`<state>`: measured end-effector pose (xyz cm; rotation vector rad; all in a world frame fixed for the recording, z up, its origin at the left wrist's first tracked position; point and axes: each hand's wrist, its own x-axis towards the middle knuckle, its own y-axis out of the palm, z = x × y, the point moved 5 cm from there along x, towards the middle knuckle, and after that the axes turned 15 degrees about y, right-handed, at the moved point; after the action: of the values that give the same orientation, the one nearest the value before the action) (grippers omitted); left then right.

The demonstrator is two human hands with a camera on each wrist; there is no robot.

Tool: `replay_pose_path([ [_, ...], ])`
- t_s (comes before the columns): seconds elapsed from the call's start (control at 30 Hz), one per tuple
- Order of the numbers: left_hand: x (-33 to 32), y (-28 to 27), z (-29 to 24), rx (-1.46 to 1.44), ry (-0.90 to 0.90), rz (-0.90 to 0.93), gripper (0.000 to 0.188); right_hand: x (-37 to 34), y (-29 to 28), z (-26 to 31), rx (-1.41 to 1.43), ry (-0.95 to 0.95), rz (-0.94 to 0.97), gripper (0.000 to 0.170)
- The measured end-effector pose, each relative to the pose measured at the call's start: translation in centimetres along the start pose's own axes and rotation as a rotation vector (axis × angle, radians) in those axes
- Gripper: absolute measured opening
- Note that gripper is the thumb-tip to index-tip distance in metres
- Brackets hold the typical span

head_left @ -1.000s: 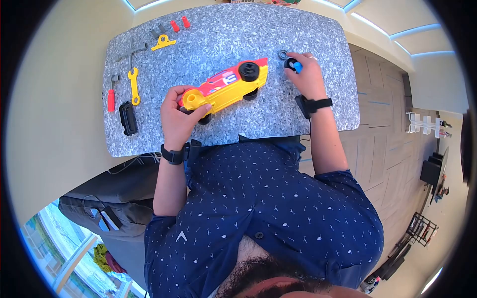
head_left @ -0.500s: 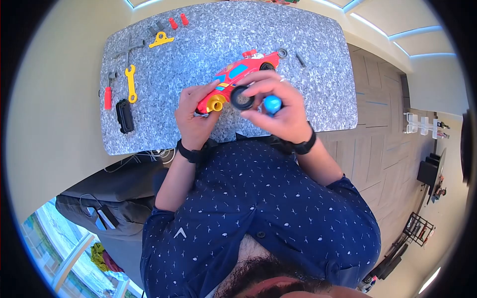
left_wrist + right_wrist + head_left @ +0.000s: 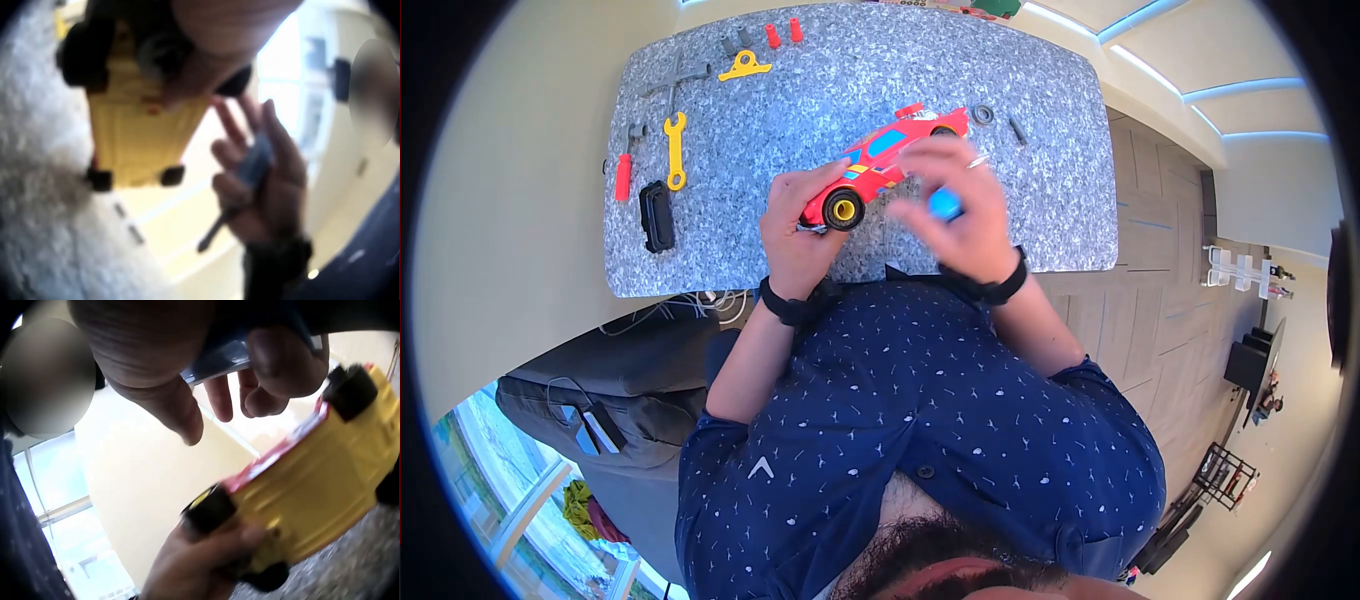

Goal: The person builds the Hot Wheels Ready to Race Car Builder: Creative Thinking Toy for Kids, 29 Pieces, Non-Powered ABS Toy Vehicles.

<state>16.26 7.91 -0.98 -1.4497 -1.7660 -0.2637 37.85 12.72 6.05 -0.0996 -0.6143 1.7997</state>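
Note:
A red toy car is held off the table by my left hand, which grips its near end. A black tyre sits round the yellow hub there. In the right wrist view the car's yellow underside shows, with my left thumb and fingers around the end. Beside the car, my right hand holds a blue-handled screwdriver in its curled fingers, thumb and index finger apart. The left wrist view, blurred, shows the screwdriver's dark shaft pointing down from that hand.
Beyond the car lie a grey ring and a small dark rod. At the table's left are a yellow wrench, a red-handled tool, a black part, a grey cross-shaped tool and a yellow bracket.
My right hand fetched the tyre from the table's right side and brought it to the car; the tyre is now on the hub. The car was turned upright, and the right thumb and index finger have released the tyre.

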Motion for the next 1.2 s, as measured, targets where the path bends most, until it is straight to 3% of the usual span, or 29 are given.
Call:
replay_pose_path([
  [0.1,0.0,-0.3,0.6,-0.028,0.053,-0.005,0.059,2.3,-5.1,-4.3,-0.230,0.150,-0.293,0.031],
  [0.17,-0.4,-0.3,1.0,-0.100,-0.018,-0.041,0.058,3.7,-7.7,-8.5,-0.459,0.222,-0.314,0.034],
  [0.3,-0.5,-0.2,1.5,-0.139,-0.088,-0.058,0.055,5.7,-8.3,-14.4,-0.625,0.366,-0.196,0.046],
  [0.5,-0.3,-0.4,1.4,-0.098,-0.103,-0.031,0.059,8.3,-6.3,-15.9,-0.787,0.487,-0.138,0.049],
  [0.7,-0.8,-0.5,2.3,-0.066,-0.063,0.022,0.058,9.0,-5.8,-17.6,-0.813,0.581,-0.055,0.046],
  [0.8,-1.1,-0.4,2.8,-0.082,-0.111,0.026,0.059,8.6,-5.6,-17.2,-0.825,0.509,-0.065,0.035],
  [1.0,-0.7,-0.6,2.4,-0.093,-0.094,0.066,0.066,6.2,-7.5,-16.0,-0.573,0.490,-0.268,0.022],
  [1.03,-0.5,-0.6,2.1,-0.103,-0.084,0.069,0.067,5.8,-7.9,-14.9,-0.549,0.414,-0.298,0.018],
  [1.13,-0.6,-0.7,2.1,-0.135,-0.067,0.073,0.068,4.0,-7.8,-12.4,0.018,0.642,-0.156,0.015],
  [1.17,-0.7,-0.6,2.2,-0.148,-0.062,0.076,0.069,3.3,-7.4,-11.1,0.240,0.573,-0.147,0.019],
  [1.2,-0.8,-0.5,2.3,-0.141,-0.063,0.073,0.069,2.9,-7.0,-9.6,0.244,0.509,-0.142,0.021],
])
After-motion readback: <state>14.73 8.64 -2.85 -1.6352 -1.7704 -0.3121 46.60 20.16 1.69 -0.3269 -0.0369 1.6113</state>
